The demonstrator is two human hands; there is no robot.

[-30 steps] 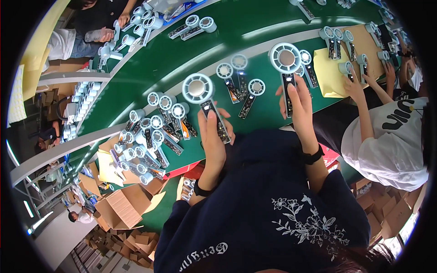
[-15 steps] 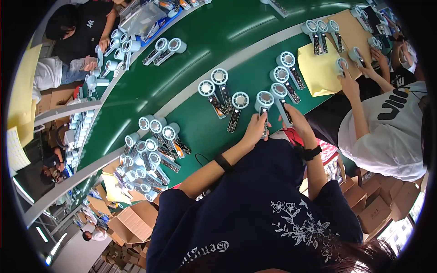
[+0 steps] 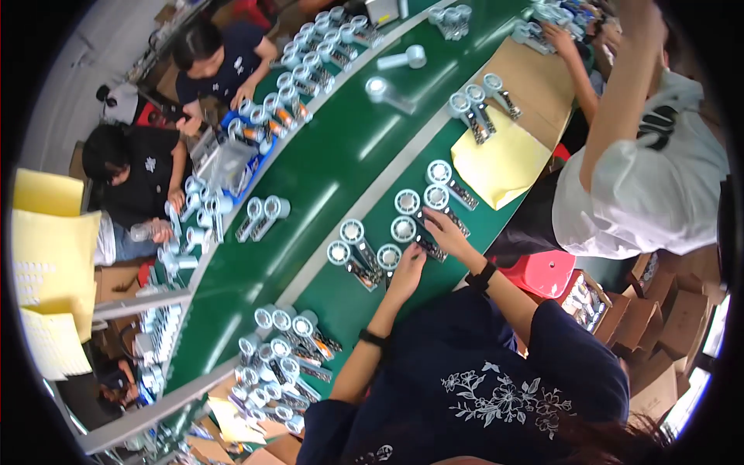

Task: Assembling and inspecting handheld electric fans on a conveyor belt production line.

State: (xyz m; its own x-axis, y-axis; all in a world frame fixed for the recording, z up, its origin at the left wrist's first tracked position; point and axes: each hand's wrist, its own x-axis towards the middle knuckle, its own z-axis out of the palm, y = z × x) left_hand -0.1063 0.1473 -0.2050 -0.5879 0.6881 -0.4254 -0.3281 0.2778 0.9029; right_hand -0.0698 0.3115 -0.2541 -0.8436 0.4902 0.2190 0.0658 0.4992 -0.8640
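Head: hands (image 3: 447,235) at fans (image 3: 404,229) (white shirt (image 3: 620,203) lettered).

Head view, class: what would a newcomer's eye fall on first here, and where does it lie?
The wide green belt, sweeping from lower left towards the top right, would probably catch the eye first. Next might come the pale blue fans with round slotted heads near the middle, and the denser pile at lower left. Bright colour stands out too: a yellow sheet right of the middle, and a red stool below it.
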